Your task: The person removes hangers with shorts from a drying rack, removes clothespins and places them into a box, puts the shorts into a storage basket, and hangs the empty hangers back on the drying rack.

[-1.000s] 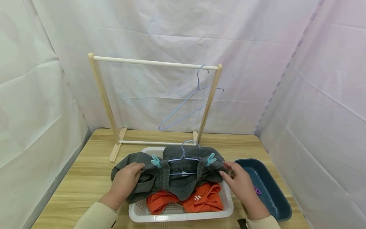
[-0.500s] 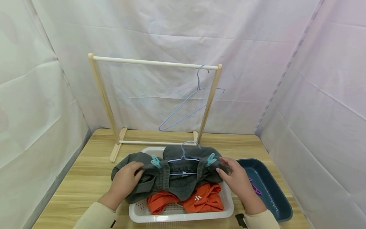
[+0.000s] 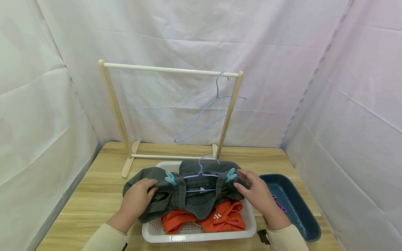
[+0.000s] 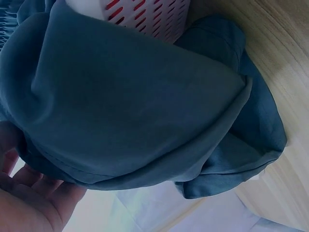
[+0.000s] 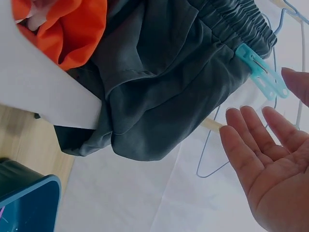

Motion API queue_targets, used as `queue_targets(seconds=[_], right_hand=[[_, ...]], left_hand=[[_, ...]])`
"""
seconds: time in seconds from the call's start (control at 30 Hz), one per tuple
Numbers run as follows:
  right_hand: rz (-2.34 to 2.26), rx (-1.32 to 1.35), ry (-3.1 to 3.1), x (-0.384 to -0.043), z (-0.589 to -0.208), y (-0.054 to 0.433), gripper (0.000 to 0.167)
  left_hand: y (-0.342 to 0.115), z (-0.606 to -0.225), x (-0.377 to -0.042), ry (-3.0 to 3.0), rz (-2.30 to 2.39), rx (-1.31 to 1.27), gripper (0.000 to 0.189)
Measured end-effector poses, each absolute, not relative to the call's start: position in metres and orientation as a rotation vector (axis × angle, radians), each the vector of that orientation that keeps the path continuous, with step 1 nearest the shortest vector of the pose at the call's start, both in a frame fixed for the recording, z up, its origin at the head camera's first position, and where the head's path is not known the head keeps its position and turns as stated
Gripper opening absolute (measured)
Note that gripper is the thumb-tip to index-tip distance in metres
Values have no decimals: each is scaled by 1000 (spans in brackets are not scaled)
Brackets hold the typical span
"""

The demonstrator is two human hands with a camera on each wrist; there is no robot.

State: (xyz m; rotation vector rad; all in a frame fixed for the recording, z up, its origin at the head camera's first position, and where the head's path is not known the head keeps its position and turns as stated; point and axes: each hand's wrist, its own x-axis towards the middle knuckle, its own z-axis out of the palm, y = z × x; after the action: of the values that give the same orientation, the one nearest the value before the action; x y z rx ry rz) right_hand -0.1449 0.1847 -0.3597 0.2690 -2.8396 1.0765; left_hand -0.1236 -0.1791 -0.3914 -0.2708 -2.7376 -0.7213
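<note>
Dark grey elastic-waist pants (image 3: 201, 205) lie over a white basket (image 3: 201, 238), with a blue wire hanger (image 3: 201, 170) at the waistband. Two teal clothespins sit on the waistband: a left clothespin (image 3: 171, 178) and a right clothespin (image 3: 230, 175). My left hand (image 3: 137, 197) grips the pants' left side, its fingers partly hidden by the cloth (image 4: 125, 106). Near the right clothespin, my right hand (image 3: 255, 191) is held with fingers spread; the right wrist view shows its palm (image 5: 280, 179) apart from the clip (image 5: 262, 72).
Orange clothing (image 3: 223, 218) lies in the basket under the pants. Behind stands a wooden rack (image 3: 169, 69) with a bare blue hanger (image 3: 201, 113) near its right post. A dark blue tray (image 3: 298, 209) with purple clothespins (image 3: 280, 207) is on the right of the table (image 3: 84, 198).
My right hand has moved slightly left, closer to the right clothespin, and more of the purple clothespins shows. The left hand and the pants have stayed nearly still.
</note>
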Motion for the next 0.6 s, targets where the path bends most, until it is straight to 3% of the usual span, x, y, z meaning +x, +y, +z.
queue_targets(seconds=[0.6], right_hand=[[1194, 342, -2845, -154, -355, 178, 43]], left_hand=[[-176, -400, -121, -2649, -647, -289, 18]])
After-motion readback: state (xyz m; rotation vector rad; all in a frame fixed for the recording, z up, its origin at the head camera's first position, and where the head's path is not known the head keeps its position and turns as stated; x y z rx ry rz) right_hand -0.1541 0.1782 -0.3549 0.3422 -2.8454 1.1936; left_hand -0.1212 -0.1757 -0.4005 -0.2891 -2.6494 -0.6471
